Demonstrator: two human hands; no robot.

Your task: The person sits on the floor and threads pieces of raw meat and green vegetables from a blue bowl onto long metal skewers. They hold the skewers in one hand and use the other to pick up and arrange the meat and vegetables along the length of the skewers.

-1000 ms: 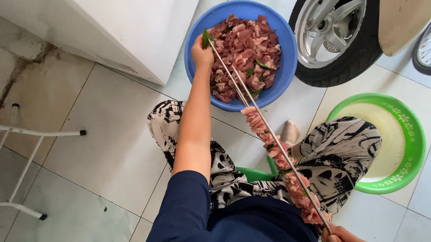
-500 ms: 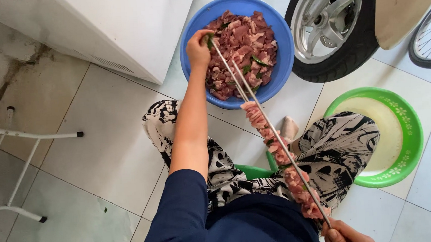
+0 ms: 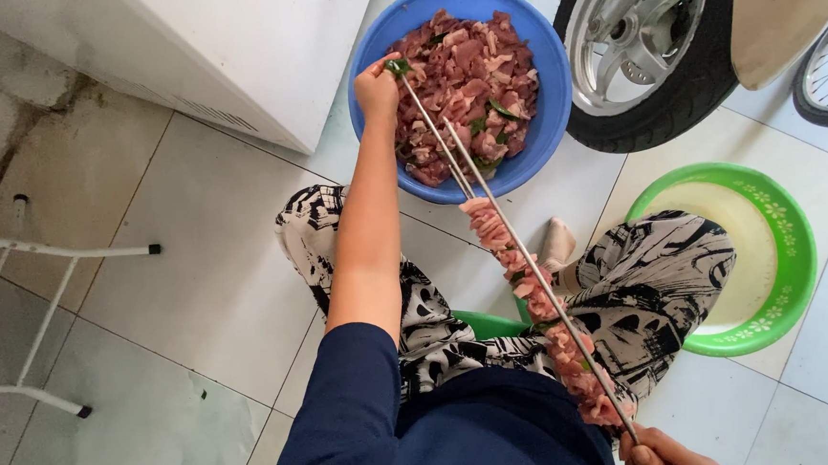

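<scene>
While the left hand [image 3: 377, 89] pinches a green leaf [image 3: 397, 68] at the skewer tip, over the blue bowl [image 3: 535, 148]. Right hand [image 3: 662, 452] fingers grip the loaded skewer [image 3: 531, 259].

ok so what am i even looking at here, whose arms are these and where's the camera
The camera sits on a person's head and looks straight down, so you see their own arms and patterned trousers above a tiled floor. The right hand, at the bottom edge, grips the end of two long metal skewers with meat pieces threaded on them. The left hand reaches forward and pinches a green leaf at the skewer tips, over a blue bowl of raw meat. A green basin stands to the right, near a scooter wheel.
</scene>
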